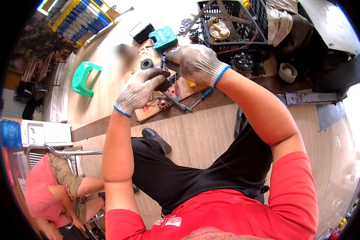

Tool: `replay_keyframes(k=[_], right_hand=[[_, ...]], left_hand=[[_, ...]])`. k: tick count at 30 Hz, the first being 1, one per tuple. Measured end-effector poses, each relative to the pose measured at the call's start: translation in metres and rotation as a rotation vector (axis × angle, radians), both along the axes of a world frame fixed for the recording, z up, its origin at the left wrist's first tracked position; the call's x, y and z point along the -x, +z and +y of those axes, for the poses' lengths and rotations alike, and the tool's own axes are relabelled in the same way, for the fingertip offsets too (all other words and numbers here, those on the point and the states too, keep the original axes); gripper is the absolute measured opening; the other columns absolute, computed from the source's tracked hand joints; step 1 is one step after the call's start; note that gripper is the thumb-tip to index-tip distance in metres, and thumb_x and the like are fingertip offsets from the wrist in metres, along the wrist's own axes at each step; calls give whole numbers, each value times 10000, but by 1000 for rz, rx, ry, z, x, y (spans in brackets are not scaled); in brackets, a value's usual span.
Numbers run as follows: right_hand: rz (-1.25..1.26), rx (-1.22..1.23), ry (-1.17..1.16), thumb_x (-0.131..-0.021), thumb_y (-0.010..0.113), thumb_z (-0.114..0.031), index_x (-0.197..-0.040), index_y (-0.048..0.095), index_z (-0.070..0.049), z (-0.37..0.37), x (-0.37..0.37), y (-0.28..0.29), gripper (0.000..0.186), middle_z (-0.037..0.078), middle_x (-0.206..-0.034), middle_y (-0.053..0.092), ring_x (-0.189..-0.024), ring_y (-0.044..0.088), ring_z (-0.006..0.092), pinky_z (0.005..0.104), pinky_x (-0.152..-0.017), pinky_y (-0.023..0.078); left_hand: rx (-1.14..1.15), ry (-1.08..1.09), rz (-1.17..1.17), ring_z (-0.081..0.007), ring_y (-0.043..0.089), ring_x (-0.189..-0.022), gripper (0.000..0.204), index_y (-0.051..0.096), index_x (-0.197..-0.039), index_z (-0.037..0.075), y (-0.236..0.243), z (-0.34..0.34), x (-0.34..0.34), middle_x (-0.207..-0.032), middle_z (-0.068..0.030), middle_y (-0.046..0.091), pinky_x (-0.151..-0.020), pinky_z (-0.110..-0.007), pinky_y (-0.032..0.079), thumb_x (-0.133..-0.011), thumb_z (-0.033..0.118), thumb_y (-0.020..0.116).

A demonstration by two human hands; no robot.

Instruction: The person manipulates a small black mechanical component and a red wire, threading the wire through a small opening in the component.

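Note:
Both of my hands wear whitish knit gloves with blue cuffs and darkened fingers. My left hand (138, 91) is raised over a cardboard sheet (148, 116), fingers closed around something small and dark that I cannot make out. Close by on the right, my right hand (197, 65) has its fingers bent together, its fingertips and anything in them hidden. Beneath the hands lie a grey metal bar (174, 101), a small round red-and-black part (163, 103) and a blue-handled screwdriver (206, 94). A black ring (147, 64) sits just beyond my left hand.
Past my hands are a teal tool case (163, 38) and a black plastic crate (258, 37) of metal parts. A round black pulley-like part (243, 61) and a white fan wheel (287, 73) lie right. A green stool (84, 79) stands left; a person (42, 188) sits lower left.

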State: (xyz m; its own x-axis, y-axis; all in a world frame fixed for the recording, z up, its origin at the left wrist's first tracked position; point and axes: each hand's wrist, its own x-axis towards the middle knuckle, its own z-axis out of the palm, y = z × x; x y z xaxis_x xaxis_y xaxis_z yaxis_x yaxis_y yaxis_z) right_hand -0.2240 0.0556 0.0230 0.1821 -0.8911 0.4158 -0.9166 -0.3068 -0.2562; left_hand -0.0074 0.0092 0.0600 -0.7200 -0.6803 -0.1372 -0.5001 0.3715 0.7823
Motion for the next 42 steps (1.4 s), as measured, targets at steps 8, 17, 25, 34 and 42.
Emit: replay_keyframes(k=[8,17,25,34,42], right_hand=[[7,-32,-77,-1001,633,-359,-1074,743,-152,0,3,7,245,137,-906,740,-835,738,338,430,-716,608],[-17,-57,-94,-993,644,-368,-1083,739,-153,3,5,14,251,143,-903,738,-833,734,342,437,-708,601],[-324,-63,-34,-1010,591,-359,-1102,727,-147,17,-19,10,268,153,-858,740,-828,721,390,498,-734,578],[-468,-146,-22,-1002,618,-354,-1193,721,-192,15,-30,-2,271,205,-875,718,-812,704,417,498,-695,569],[-494,-160,15,-997,624,-393,-1196,729,-222,9,-35,-21,282,218,-882,722,-829,714,416,508,-708,579]], left_hand=[[-91,-27,99,-186,731,-1004,330,678,-1273,-59,-7,-6,-1,-1073,-148,760,-917,-303,562,-1044,154,573],[114,-76,113,-207,726,-1027,300,678,-1266,-48,-26,-17,-9,-1120,-151,745,-928,-318,556,-1044,123,569],[-341,399,549,-164,693,-1095,279,692,-1224,-40,-34,-9,12,-1149,-93,738,-975,-294,558,-1047,157,606],[-660,328,1133,-323,688,-1161,294,651,-1272,-34,-34,-16,16,-1245,-188,706,-1082,-450,529,-1086,157,529],[-793,155,1253,-356,678,-1174,364,600,-1347,-39,-40,-27,5,-1280,-184,694,-1070,-511,535,-1100,207,497]])
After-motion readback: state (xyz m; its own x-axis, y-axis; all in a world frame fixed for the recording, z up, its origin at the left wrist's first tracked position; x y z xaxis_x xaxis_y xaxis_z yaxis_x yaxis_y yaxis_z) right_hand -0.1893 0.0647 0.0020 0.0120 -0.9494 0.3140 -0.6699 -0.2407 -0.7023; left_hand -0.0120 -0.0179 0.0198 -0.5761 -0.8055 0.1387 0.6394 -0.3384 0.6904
